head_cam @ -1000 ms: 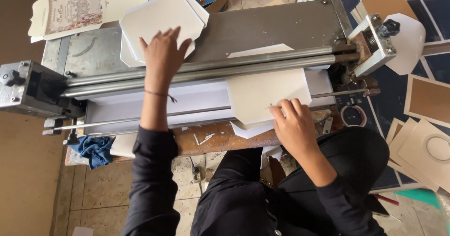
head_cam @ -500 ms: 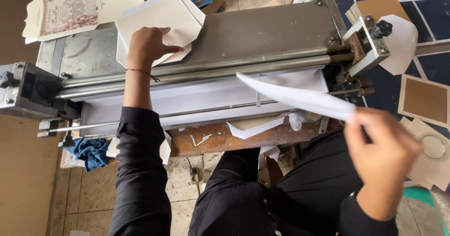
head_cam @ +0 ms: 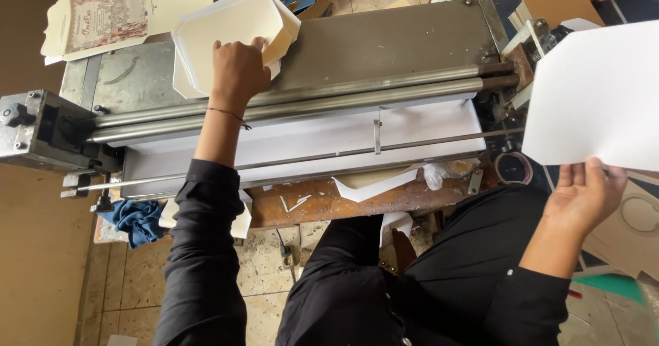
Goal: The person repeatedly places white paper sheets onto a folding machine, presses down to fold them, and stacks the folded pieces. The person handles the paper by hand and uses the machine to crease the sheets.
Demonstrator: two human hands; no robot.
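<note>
Left hand (head_cam: 238, 68) grasping top cream card of the card stack (head_cam: 226, 30) on the roller machine (head_cam: 384, 40) | right hand (head_cam: 583, 198) clasping white sheet (head_cam: 600, 95) off right (held flat) | I'd lift one card only, edges square.

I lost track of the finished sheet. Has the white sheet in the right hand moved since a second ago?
Yes. The white sheet left the machine's rollers, swung rightward, now held by the right hand.
</note>
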